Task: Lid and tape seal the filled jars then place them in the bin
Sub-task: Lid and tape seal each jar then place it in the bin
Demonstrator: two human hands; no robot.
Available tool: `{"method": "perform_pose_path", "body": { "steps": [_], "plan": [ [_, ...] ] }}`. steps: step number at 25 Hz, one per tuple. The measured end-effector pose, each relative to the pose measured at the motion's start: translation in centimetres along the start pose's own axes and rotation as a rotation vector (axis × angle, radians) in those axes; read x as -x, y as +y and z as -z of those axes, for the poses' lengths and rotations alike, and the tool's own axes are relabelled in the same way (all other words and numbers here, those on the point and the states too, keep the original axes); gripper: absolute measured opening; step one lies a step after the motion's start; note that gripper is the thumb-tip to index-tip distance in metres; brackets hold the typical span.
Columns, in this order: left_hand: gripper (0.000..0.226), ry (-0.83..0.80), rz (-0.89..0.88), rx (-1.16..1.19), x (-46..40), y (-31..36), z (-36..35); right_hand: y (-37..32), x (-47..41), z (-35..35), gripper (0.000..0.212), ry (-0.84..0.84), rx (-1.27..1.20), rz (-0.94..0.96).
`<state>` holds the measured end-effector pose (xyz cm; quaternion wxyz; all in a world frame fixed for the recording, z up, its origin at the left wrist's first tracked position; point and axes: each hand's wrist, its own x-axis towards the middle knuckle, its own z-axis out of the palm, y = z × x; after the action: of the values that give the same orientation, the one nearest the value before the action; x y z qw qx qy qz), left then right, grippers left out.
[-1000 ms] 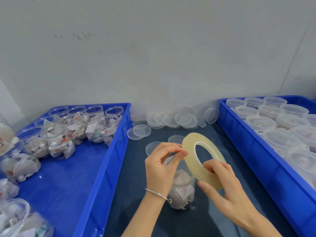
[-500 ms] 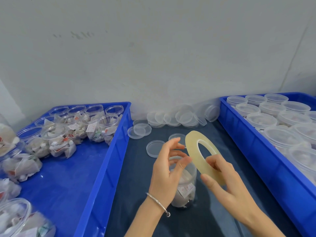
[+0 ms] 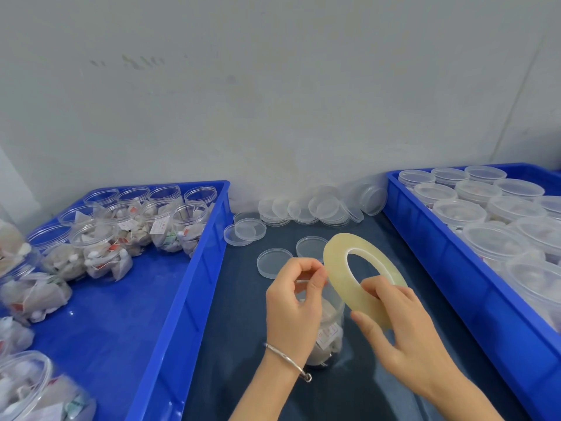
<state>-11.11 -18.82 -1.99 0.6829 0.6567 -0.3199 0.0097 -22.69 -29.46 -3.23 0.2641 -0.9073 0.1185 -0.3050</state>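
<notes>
While many lidded jars [image 3: 458,212] filled the right bin [image 3: 449,268], open ones [image 3: 100,253] waited left. Right hand [image 3: 403,335] gripped the tape roll [image 3: 349,281]; left hand [image 3: 294,305] pinched its end above an unsealed jar [image 3: 329,332].

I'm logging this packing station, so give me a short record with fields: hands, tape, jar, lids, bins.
left hand: fingertips pinched at the tape roll's edge
right hand: holds the tape roll
jar: filled, standing on the dark mat behind the hands
loose lids: piled by the wall, some flat on the mat
left bin: open filled jars
right bin: lidded jars
</notes>
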Motion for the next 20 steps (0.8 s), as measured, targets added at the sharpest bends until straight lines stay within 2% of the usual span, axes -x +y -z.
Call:
{"method": "perform_pose_path", "body": {
  "steps": [6,9,12,15,17,20],
  "plan": [
    [0.011,-0.258,0.080,0.184,2.8,1.2,0.9,0.2,-0.6,2.3,0.028,0.080,0.230,-0.094],
    [0.017,-0.312,0.230,0.286,4.8,0.6,1.1,-0.4,0.5,3.0,0.047,-0.079,0.366,-0.038],
    [0.020,-0.256,0.350,0.361,6.9,-0.1,1.1,-0.6,2.6,2.6,0.051,-0.199,0.478,-0.001],
    [0.020,-0.152,0.233,0.190,8.0,-1.1,1.2,-0.3,3.8,1.9,0.056,-0.307,0.495,-0.040],
    [0.017,-0.093,0.098,0.128,7.4,-1.2,1.0,0.3,4.7,1.3,0.051,-0.343,0.405,-0.090],
    [0.013,-0.109,-0.102,0.053,5.8,-0.2,0.2,0.7,5.4,0.4,0.055,-0.434,0.260,-0.204]
  ]
}}
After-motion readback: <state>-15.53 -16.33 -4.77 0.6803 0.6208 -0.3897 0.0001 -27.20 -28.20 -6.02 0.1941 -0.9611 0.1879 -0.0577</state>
